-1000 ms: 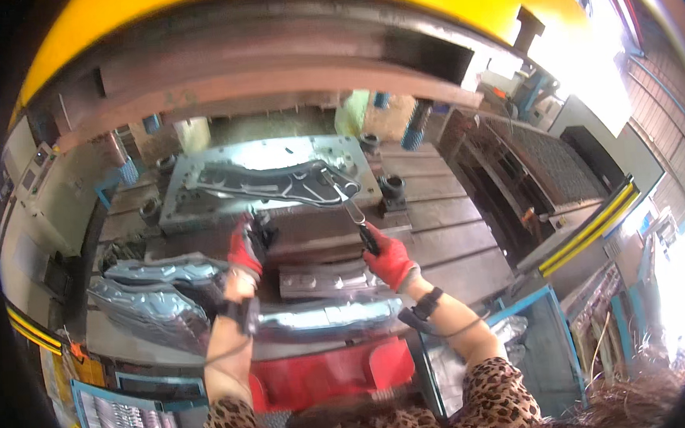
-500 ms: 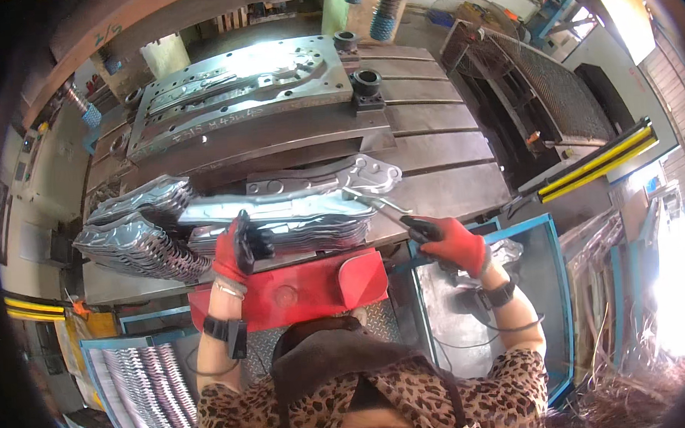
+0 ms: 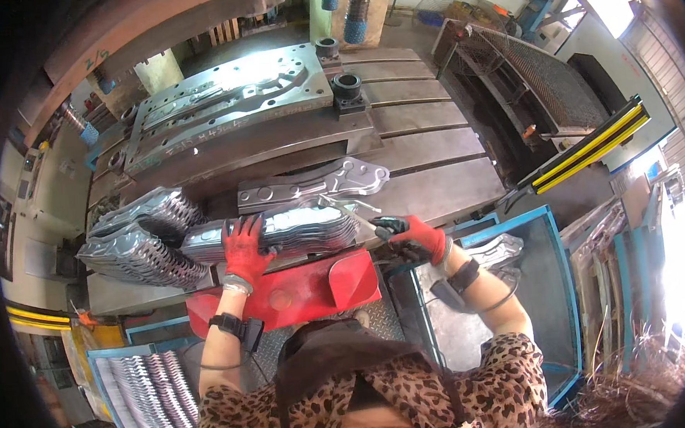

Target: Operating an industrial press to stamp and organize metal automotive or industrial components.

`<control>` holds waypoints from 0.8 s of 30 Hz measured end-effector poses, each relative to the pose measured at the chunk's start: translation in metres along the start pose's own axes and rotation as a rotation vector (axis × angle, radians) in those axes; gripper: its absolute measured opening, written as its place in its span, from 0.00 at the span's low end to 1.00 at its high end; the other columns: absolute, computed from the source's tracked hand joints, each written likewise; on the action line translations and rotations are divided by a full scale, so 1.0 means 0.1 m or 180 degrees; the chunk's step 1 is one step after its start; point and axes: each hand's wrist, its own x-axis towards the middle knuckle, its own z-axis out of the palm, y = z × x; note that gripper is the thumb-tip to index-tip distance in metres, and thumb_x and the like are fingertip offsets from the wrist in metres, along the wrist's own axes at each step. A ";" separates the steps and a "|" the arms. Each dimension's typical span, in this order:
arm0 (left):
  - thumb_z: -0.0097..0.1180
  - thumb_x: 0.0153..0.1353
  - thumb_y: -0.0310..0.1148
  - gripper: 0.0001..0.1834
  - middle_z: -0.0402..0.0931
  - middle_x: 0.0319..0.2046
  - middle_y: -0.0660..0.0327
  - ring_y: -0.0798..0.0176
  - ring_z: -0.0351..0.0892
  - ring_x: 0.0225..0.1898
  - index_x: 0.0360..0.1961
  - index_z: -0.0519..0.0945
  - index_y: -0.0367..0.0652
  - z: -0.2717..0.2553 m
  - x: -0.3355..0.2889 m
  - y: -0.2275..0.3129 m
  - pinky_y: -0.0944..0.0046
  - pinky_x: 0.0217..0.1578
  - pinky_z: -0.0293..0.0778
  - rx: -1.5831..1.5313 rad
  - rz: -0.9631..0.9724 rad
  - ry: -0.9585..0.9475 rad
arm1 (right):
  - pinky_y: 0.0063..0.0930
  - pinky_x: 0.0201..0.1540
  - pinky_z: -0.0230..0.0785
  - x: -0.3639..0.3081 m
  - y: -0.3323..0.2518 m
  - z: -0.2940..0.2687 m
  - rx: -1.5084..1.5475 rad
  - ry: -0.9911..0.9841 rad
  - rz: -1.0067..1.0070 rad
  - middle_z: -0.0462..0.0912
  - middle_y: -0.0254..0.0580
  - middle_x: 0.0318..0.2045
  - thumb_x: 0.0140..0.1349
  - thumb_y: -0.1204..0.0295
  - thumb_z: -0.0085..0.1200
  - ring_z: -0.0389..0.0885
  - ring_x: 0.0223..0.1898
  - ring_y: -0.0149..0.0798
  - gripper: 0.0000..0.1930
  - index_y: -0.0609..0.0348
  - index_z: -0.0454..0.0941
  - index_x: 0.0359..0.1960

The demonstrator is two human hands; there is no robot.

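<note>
My left hand (image 3: pixel 245 252), in a red glove with dark fingers, lies palm down on the left part of a stack of stamped metal panels (image 3: pixel 301 232). Its fingers are stretched out over the top panel. On the right, my right hand (image 3: pixel 420 238), gloved alike, is closed around the dark grips of a long metal hand tool (image 3: pixel 358 215) that looks like tongs. The tool's tip meets the right end of the top panel; whether it grips that panel I cannot tell. Just behind the stack lies a single shaped metal panel (image 3: pixel 310 183).
More nested panels (image 3: pixel 139 252) stand at the left. Behind is a large die block (image 3: pixel 220 104) with guide bushings (image 3: pixel 346 88). A red metal piece (image 3: pixel 285 294) sits before me, a blue-framed bin (image 3: pixel 551 280) right, and a rack of parts (image 3: pixel 147 395) lower left.
My left hand has come down from a raised, curled pose onto the stack. The top panel now sits more squarely on the others. My right hand has moved left with the tool.
</note>
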 end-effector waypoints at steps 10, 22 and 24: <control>0.64 0.42 0.48 0.39 0.66 0.56 0.54 0.48 0.58 0.61 0.57 0.67 0.46 -0.02 -0.12 0.05 0.44 0.64 0.39 -0.0208 -0.0194 0.0223 | 0.40 0.38 0.71 0.58 0.99 0.18 -0.2316 0.2243 0.0122 0.79 0.51 0.30 0.51 0.68 0.52 0.79 0.33 0.48 0.31 0.41 0.62 0.60; 0.56 0.58 0.44 0.26 0.70 0.49 0.56 0.56 0.73 0.41 0.54 0.67 0.43 0.85 -1.17 0.16 0.57 0.40 0.71 -0.4629 -0.2961 0.1002 | 0.41 0.43 0.67 0.87 0.51 -0.02 -0.2809 0.2134 -0.0463 0.76 0.49 0.36 0.54 0.62 0.53 0.74 0.40 0.50 0.12 0.56 0.78 0.35; 0.55 0.54 0.57 0.31 0.74 0.39 0.56 0.57 0.74 0.33 0.49 0.71 0.43 1.06 -1.12 0.27 0.57 0.33 0.71 -0.7236 -0.4046 0.0590 | 0.41 0.43 0.67 0.99 0.16 0.02 -0.3023 0.1739 -0.0447 0.77 0.48 0.35 0.54 0.60 0.53 0.75 0.39 0.51 0.14 0.57 0.78 0.34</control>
